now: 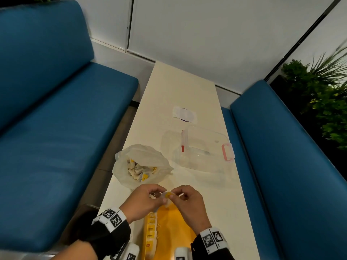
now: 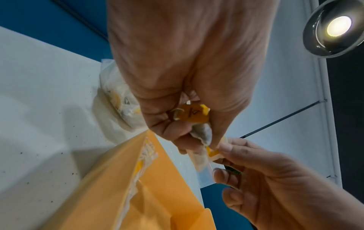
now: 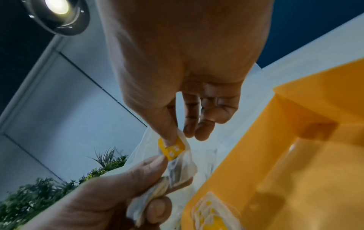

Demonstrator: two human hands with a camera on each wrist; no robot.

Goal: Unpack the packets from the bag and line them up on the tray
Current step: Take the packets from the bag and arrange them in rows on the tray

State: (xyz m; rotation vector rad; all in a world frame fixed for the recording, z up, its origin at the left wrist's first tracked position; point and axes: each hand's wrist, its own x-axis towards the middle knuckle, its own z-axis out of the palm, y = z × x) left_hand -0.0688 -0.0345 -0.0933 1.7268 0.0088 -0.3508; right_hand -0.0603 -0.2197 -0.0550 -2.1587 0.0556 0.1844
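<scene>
My left hand [image 1: 156,196] grips a small bunch of tea-bag packets [image 2: 202,133] with yellow tags, above the far end of the orange tray [image 1: 174,229]. My right hand [image 1: 177,195] pinches one packet [image 3: 171,148] of that bunch by its yellow tag, between thumb and forefinger; the other fingers are loosely curled. Several packets [image 1: 151,228] lie in a row along the tray's left edge. The white plastic bag [image 1: 142,164] stands open just beyond my left hand, with more packets inside.
A clear plastic container [image 1: 204,149] with a pink latch and its lid sit on the table's right half. A white paper [image 1: 184,114] lies farther back. Blue benches [image 1: 56,128] flank the narrow table, and a plant [image 1: 319,94] is at the right.
</scene>
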